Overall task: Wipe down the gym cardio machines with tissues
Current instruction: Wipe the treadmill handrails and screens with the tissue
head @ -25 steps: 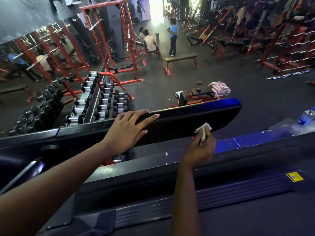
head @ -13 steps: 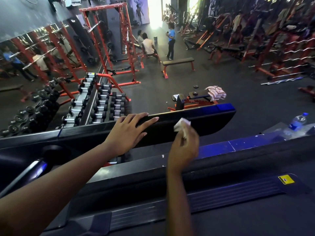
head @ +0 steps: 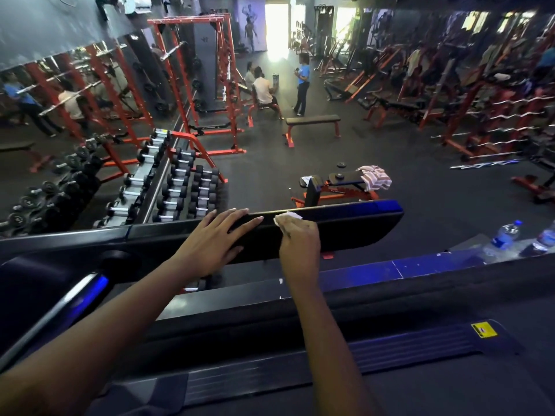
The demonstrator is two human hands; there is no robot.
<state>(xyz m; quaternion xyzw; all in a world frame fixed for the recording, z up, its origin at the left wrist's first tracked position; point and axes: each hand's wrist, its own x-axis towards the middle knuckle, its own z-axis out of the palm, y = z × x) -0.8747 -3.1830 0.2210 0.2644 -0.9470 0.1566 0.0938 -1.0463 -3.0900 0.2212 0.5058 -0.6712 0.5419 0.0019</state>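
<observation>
Two hands on the black console [head: 354, 229]: left hand [head: 213, 243] flat, right hand [head: 300, 244] grip round a tissue [head: 286, 217] (dumbbell rack [head: 180, 181] beyond)

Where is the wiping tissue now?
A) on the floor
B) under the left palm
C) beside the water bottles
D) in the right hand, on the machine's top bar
D: the right hand holds the tissue against the top bar; the left hand lies flat.
</observation>
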